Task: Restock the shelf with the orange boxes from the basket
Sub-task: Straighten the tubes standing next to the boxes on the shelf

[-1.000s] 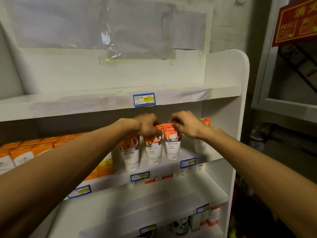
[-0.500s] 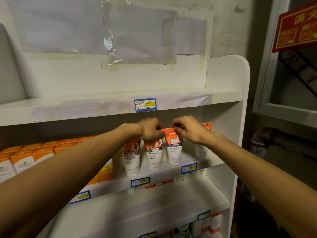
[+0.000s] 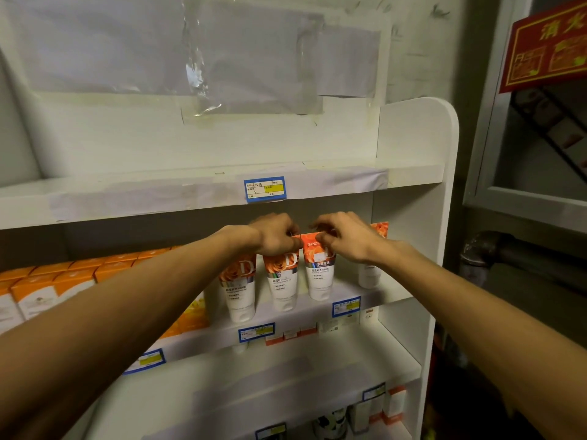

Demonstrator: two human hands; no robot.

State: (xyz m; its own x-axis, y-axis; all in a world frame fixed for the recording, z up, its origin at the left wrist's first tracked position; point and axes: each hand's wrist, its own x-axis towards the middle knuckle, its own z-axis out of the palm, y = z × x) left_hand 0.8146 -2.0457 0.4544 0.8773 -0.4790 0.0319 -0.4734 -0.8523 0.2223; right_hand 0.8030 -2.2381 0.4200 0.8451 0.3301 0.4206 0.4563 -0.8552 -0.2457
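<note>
Orange boxes (image 3: 47,289) stand in rows on the left of the middle shelf (image 3: 301,325). To their right stand orange-and-white tubes. My left hand (image 3: 276,233) is closed over the top of the second tube (image 3: 284,281). My right hand (image 3: 346,236) pinches the top edge of the third tube (image 3: 319,274). A first tube (image 3: 238,287) stands free on the left, and a fourth tube (image 3: 370,274) is partly hidden behind my right wrist. The basket is out of view.
The top shelf (image 3: 190,192) carries a blue price tag (image 3: 264,189) and no goods. Lower shelves hold small boxes and bottles (image 3: 381,408). The white side panel (image 3: 419,185) closes the unit on the right. A red sign (image 3: 546,46) hangs beyond it.
The view has tilted up a little, so the shelves sit lower in the frame. Both hands stay on the tube tops with only small finger shifts.
</note>
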